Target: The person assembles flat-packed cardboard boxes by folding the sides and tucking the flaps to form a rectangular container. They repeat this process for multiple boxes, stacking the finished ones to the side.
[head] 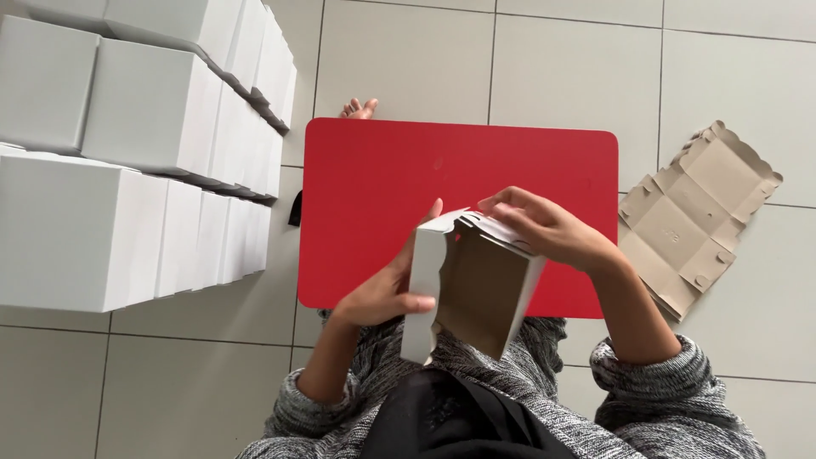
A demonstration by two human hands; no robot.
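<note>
Grey knitted sleeves (633, 408) and a dark garment are seen at the lower edge, nearest the camera.

Item 1: half-folded carton (470, 285), white outside, brown inside, held tilted above the near edge of the red worktop (374, 178), its open side turned towards the camera.

Item 2: left hand (387, 289), clasped on the carton's left wall, thumb laid across the white outer face, fingers behind it.

Item 3: right hand (544, 225), closed over the carton's far upper rim, fingertips pressed on a scalloped flap there.

Item 4: red worktop, rectangular with rounded corners, set on a pale tiled floor (578, 59); nothing else is seen resting on its surface.

Item 5: flat unfolded carton blanks (693, 212), brown side up, stacked on the floor just right of the worktop, edges scalloped.

Item 6: finished white boxes (127, 161), closed, stacked in rows to the left of the worktop, filling the upper left corner of the view.

Item 7: bare foot (359, 108), only the toes visible, just beyond the worktop's far left corner.
</note>
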